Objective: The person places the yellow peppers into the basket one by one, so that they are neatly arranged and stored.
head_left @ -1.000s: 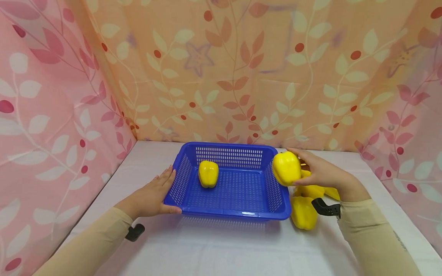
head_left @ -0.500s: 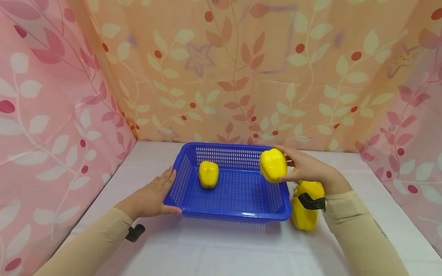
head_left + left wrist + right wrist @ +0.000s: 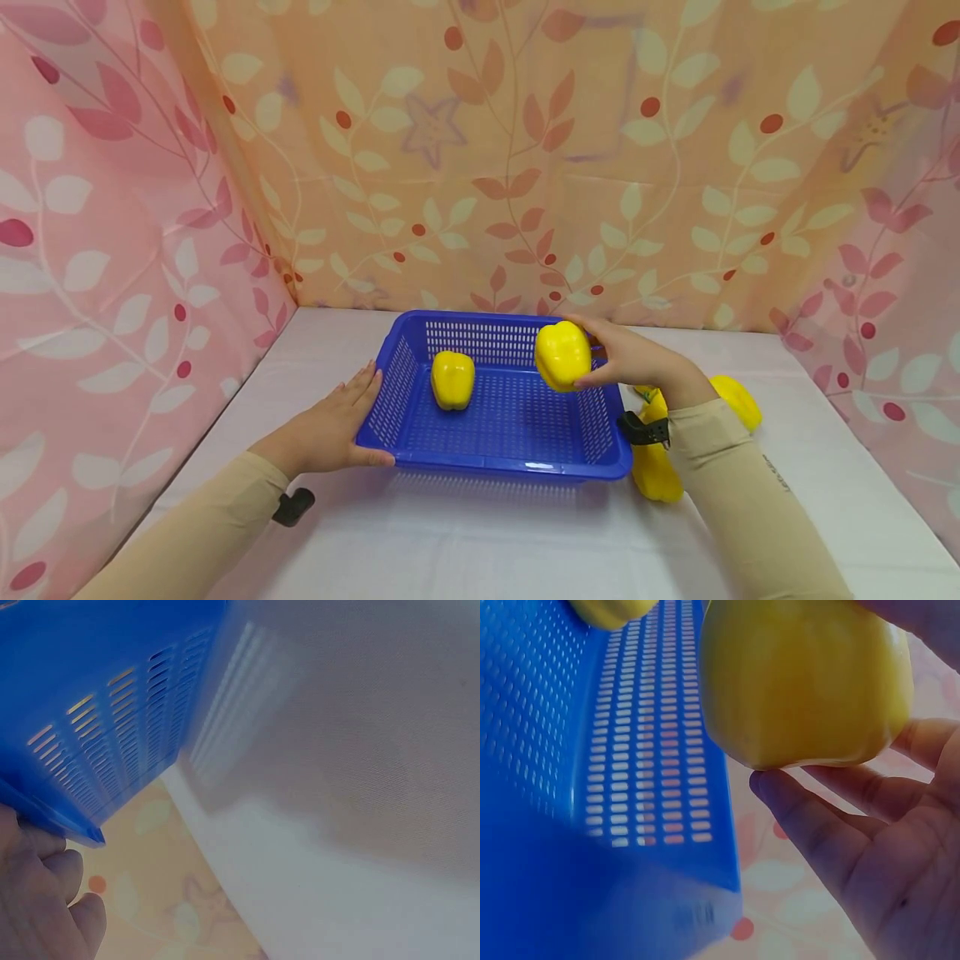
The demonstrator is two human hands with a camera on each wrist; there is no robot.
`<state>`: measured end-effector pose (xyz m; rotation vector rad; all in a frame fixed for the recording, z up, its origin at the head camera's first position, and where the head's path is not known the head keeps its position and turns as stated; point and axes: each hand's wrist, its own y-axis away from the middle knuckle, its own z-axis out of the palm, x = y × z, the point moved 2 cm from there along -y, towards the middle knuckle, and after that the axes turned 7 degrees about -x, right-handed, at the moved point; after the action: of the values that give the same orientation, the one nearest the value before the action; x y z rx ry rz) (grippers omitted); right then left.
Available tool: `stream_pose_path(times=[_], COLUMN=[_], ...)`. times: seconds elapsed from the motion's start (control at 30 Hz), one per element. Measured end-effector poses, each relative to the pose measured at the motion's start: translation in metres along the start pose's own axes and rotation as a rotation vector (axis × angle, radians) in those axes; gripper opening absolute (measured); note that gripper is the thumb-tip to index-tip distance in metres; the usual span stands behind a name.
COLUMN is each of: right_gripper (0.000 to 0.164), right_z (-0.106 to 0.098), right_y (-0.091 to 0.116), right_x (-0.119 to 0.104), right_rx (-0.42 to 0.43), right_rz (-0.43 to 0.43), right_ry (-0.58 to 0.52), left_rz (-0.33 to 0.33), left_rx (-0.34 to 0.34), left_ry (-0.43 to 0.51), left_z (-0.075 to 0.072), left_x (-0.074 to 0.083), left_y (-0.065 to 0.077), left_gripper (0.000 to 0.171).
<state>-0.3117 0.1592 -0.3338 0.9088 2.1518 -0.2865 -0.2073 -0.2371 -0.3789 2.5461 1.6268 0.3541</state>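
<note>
In the head view my right hand [image 3: 637, 362] holds a yellow bell pepper [image 3: 562, 357] above the right part of a blue plastic basket [image 3: 480, 463]. Close up in the right wrist view, thumb and fingers grip this bell pepper [image 3: 806, 686] beside the perforated basket wall [image 3: 645, 780]. A second yellow bell pepper [image 3: 453, 380] lies inside the basket, toward its left. My left hand [image 3: 326, 429] rests against the basket's left front corner, fingers stretched along the left side and thumb at the front rim. The left wrist view shows its fingers [image 3: 64, 870] by the rim.
Right of the basket lie more yellow bell peppers [image 3: 657, 473], partly hidden behind my right wrist and sleeve; another bell pepper [image 3: 737, 402] shows past the forearm. A white cloth [image 3: 480, 542] covers the table. Patterned curtains [image 3: 525, 167] enclose the back and both sides.
My right hand has carried the bell pepper leftward, from the basket's right rim to over its inside. The left hand, the basket and the bell pepper in it have stayed put.
</note>
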Motion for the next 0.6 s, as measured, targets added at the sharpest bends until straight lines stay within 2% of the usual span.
stream_pose_path(times=[0.2, 0.4, 0.6], right_gripper=[0.098, 0.098, 0.099], right_z=[0.005, 0.01, 0.017], right_y=[-0.014, -0.028, -0.042], right_x=[-0.003, -0.005, -0.01], right_rx=[-0.016, -0.015, -0.017], right_rz=[-0.02, 0.009, -0.007], right_ry=[0.013, 0.042, 0.054], left_rz=[-0.001, -0.008, 0.002], left_rx=[-0.005, -0.009, 0.002], left_ry=[0.0, 0.003, -0.001], left_z=[0.001, 0.002, 0.001], left_x=[-0.001, 0.0, 0.0], left_y=[-0.001, 0.0, 0.0], left_gripper=[0.122, 0.122, 0.122])
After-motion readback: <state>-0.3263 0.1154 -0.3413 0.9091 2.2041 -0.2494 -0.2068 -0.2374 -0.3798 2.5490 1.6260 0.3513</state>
